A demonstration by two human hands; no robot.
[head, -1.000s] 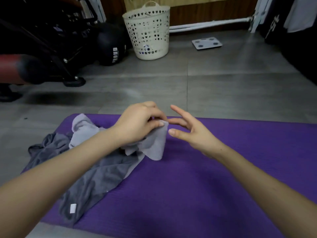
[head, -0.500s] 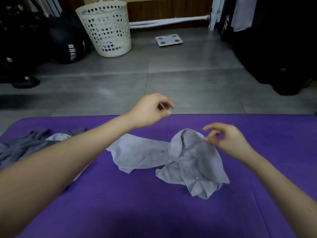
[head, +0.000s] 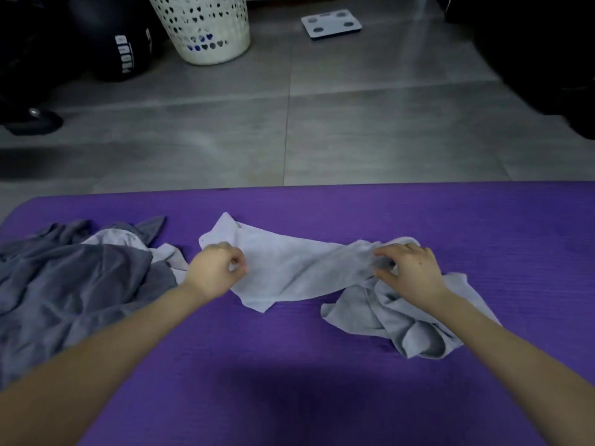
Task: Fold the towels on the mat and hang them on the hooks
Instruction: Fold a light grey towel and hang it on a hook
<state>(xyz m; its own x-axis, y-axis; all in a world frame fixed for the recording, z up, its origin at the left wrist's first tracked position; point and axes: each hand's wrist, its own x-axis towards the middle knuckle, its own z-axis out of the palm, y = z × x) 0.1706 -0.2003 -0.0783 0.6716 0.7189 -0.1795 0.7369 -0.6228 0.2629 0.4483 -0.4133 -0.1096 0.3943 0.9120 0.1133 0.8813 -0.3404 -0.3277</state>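
A light grey towel (head: 289, 268) lies stretched and rumpled across the middle of the purple mat (head: 322, 397). My left hand (head: 215, 272) sits at its left end with curled fingers pinching the cloth. At the bunched right end, my right hand (head: 409, 272) has its fingers curled into the folds. A dark grey towel (head: 74, 291) is heaped at the mat's left end, with another pale cloth (head: 112, 236) partly under it. No hooks are in view.
Beyond the mat is grey tiled floor (head: 354, 123). A white perforated laundry basket (head: 203, 27) stands at the back, a white bathroom scale (head: 331, 24) to its right. A black bag (head: 125, 49) and dark gear stand at the back left, dark objects at the right.
The light towel was drawn out of the pile and laid on the mat. Both hands came down onto it, the left at its left end, the right on its bunched right end.
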